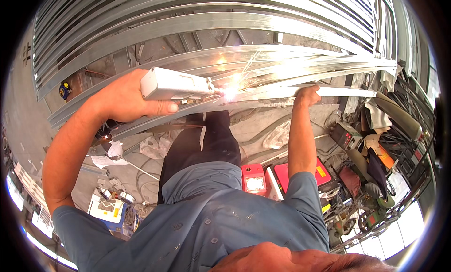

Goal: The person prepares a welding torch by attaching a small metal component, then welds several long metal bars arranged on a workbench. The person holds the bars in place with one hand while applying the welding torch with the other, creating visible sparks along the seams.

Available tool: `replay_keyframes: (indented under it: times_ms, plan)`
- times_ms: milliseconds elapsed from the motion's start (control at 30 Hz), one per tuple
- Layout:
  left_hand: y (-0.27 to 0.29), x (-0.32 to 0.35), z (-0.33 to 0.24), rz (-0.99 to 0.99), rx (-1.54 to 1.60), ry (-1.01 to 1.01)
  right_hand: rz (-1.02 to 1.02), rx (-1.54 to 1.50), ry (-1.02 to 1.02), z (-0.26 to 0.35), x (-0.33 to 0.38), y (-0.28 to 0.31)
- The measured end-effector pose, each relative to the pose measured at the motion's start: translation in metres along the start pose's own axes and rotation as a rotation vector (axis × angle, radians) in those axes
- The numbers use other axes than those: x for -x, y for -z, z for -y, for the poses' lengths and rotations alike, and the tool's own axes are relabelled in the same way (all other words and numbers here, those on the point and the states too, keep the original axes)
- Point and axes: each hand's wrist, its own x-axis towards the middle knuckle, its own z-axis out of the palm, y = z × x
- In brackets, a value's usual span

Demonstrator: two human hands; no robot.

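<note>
My left hand (124,94) is closed around a silver-white, box-shaped tool (176,84); the fingers are mostly hidden behind it, and the thumb lies along its lower side by a metal bar. From the tool's narrow end, a tip meets a glaring welding arc (230,93) on the metal. The glare hides the joint there. To the right of the arc, my right hand (307,94) grips a long, shiny metal bar (347,92), its fingers curled over it. Several more bars (282,61) run side by side just beyond both hands.
A large rack of parallel metal bars (211,24) stretches across the far side. A tape measure (65,91) lies at the far left. Behind me stand a red box (253,173) and a blue-and-white container (106,211). Cables and a small machine (346,136) crowd the right.
</note>
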Motion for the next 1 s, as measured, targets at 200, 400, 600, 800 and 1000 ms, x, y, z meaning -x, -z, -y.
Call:
replay_keyframes:
  times_ms: [200,400,600,800,1000]
  plan:
    - [0.0,0.004,-0.002,-0.003,-0.025,0.011,-0.013,-0.008,-0.006,0.0,0.0,-0.001]
    - [-0.005,0.014,-0.014,0.024,-0.149,0.07,-0.004,-0.019,0.012,0.003,0.004,0.006]
    - [-0.023,0.022,0.005,-0.097,-0.091,-0.053,0.039,-0.004,0.01,-0.002,-0.001,0.002]
    - [-0.018,0.019,0.003,-0.089,-0.059,0.022,0.018,-0.009,0.002,-0.002,-0.003,0.0]
    - [-0.02,0.018,0.001,-0.096,-0.102,0.036,0.054,0.032,-0.016,0.003,0.002,0.004]
